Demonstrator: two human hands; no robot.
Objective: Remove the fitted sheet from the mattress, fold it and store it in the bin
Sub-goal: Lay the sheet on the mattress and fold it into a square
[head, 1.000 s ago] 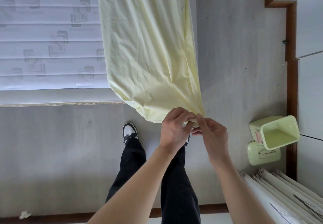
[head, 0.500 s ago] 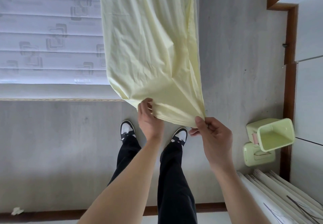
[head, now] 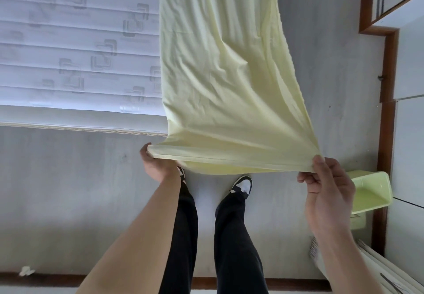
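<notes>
1. Pinching the sheet (head: 229, 87) at its near corners, the left hand (head: 158, 165) grips at 9 o'clock and the right hand (head: 328, 192) at 3 o'clock.
2. Sheet hangs stretched between the hands — its far end lies on the mattress (head: 75, 48).
3. Bin (head: 369, 192) lies on the floor (head: 68, 190) — just behind the right hand.

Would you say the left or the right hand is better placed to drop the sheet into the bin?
Probably the right hand: it pinches the sheet directly beside the bin; the left hand is farther away.
</notes>
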